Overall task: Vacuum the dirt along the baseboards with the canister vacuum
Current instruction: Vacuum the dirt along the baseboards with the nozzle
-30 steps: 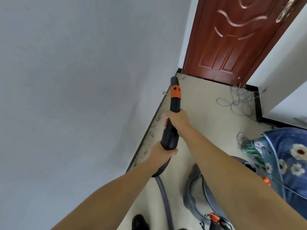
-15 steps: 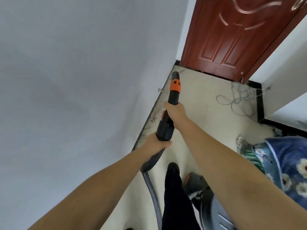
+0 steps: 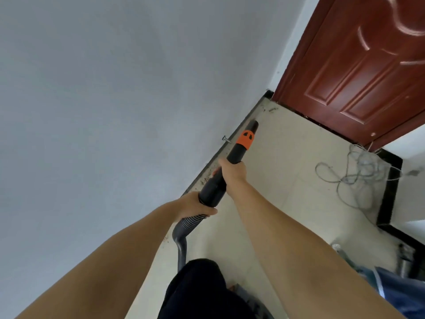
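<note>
Vacuuming in progress. Right hand [image 3: 233, 172] grips the nozzle [image 3: 239, 148] mid-length; left hand [image 3: 195, 207] grips its rear by the hose [image 3: 181, 236]. Tip sits at the baseboard [image 3: 232, 137], near the door [image 3: 358, 72]. Next: advance into the corner, where dirt [image 3: 272, 109] remains.

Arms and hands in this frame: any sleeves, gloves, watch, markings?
Both forearms are bare as far as the frame shows; no sleeve edge is in view. The left hand and right hand wear no gloves, and no rings, watch, bands or markings are visible. A dark trouser leg shows below the arms.
</note>
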Available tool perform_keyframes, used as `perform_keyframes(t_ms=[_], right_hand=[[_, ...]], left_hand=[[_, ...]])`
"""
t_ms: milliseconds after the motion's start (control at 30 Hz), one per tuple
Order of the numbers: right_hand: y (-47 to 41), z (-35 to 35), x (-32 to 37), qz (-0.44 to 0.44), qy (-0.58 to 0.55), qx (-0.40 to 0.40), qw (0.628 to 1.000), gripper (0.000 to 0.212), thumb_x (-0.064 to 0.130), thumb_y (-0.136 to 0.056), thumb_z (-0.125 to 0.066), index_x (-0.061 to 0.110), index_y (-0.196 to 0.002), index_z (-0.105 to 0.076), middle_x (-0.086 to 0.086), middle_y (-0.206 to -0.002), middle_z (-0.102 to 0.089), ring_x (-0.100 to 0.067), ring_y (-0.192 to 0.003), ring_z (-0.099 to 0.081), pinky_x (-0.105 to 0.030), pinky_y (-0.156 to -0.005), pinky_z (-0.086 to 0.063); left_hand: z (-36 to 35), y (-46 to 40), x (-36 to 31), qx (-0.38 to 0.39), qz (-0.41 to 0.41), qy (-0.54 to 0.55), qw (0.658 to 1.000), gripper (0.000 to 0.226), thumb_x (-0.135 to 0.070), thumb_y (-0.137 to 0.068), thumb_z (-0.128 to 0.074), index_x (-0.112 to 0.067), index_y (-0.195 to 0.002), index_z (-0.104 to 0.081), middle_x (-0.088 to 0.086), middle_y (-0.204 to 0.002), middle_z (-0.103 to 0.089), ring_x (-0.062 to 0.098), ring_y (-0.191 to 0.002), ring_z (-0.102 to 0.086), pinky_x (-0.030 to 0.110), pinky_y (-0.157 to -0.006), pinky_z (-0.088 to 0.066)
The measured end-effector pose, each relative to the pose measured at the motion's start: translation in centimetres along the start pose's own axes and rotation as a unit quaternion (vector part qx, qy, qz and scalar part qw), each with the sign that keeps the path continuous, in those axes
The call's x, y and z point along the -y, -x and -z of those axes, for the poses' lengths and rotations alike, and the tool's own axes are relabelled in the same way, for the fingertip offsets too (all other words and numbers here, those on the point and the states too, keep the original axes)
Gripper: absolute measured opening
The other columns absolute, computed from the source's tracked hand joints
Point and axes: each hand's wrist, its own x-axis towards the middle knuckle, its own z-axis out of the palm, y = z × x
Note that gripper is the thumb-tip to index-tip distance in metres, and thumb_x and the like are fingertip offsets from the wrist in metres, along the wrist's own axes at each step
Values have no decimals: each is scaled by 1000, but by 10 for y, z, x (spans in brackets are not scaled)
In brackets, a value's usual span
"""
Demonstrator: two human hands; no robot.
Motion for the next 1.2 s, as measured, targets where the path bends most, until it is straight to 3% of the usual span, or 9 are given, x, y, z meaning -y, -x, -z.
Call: perform_keyframes(t_ms=[167, 300, 400, 533, 667, 767, 967, 1067, 1200], right_hand=[[-33, -4, 15, 0, 38, 26, 999, 29, 15, -84, -60, 3, -110, -56, -2, -62, -60, -11, -44, -58, -21, -50, -47], [-58, 6, 33, -9, 84, 55, 995, 32, 15, -86, -60, 4, -115, -53, 1, -64, -57, -9, -49, -56, -22, -49, -42], [-95, 20, 57, -5, 118, 61, 991, 25, 16, -87, -59, 9, -109, -50, -1, -68, -60, -11, -55, -57, -24, -50, -42], [-155, 28, 98, -4, 192, 70, 979, 29, 19, -86, -60, 9, -110, -48, -2, -65, -63, -22, -72, -64, -35, -77, -53], [-187, 47, 108, -27, 264, 103, 959, 27, 20, -85, -59, 8, -107, -50, -8, -80, -69, -26, -83, -65, -37, -79, -52], [-200, 53, 107, -50, 304, 148, 940, 9, 15, -85, -56, 8, -89, -51, -2, -52, -64, -20, -62, -59, -34, -74, -51], [-186, 53, 71, -88, 395, 276, 872, 10, 6, -85, -59, 8, -85, -49, -6, -61, -55, -19, -51, -55, -29, -55, -49], [-169, 69, 36, -112, 471, 328, 811, 14, 4, -85, -60, 8, -85, -47, -7, -65, -54, -19, -53, -54, -30, -52, -48], [-137, 79, -12, -112, 546, 408, 724, 14, 0, -84, -56, 7, -84, -44, -9, -62, -50, -21, -50, -50, -31, -52, -47]], left_hand=[[0, -27, -13, -34, 10, -2, 999, 12, -24, -81, -68, -17, -73, -62, -3, -72, -66, 13, -72, -63, 28, -82, -52], [-7, -46, -30, -41, 31, 46, 998, 16, -26, -80, -68, -18, -69, -61, -6, -70, -64, 11, -72, -62, 23, -76, -50], [-12, -80, -56, -29, 31, 81, 996, 16, -27, -79, -69, -14, -73, -62, -3, -74, -65, 16, -80, -64, 29, -86, -51], [-10, -129, -106, -54, 35, 128, 990, 21, -30, -80, -69, -17, -66, -60, -5, -73, -62, 11, -73, -59, 28, -83, -45], [-36, -151, -131, -60, 64, 159, 983, 19, -28, -79, -68, -19, -64, -59, -4, -73, -61, 15, -75, -59, 32, -86, -48], [-54, -154, -138, -98, 79, 189, 974, 20, -26, -79, -66, -21, -62, -58, -5, -69, -61, 12, -72, -59, 25, -78, -46], [-124, -141, -136, -239, 134, 355, 894, 13, -25, -81, -67, -18, -74, -59, -6, -70, -63, 7, -67, -59, 17, -66, -46], [-176, -132, -134, -275, 162, 433, 843, 18, -28, -82, -68, -17, -89, -56, -4, -75, -63, 9, -69, -61, 20, -71, -49], [-233, -122, -123, -330, 177, 540, 753, 18, -29, -79, -69, -22, -84, -54, -2, -77, -65, 9, -68, -62, 19, -68, -51]])
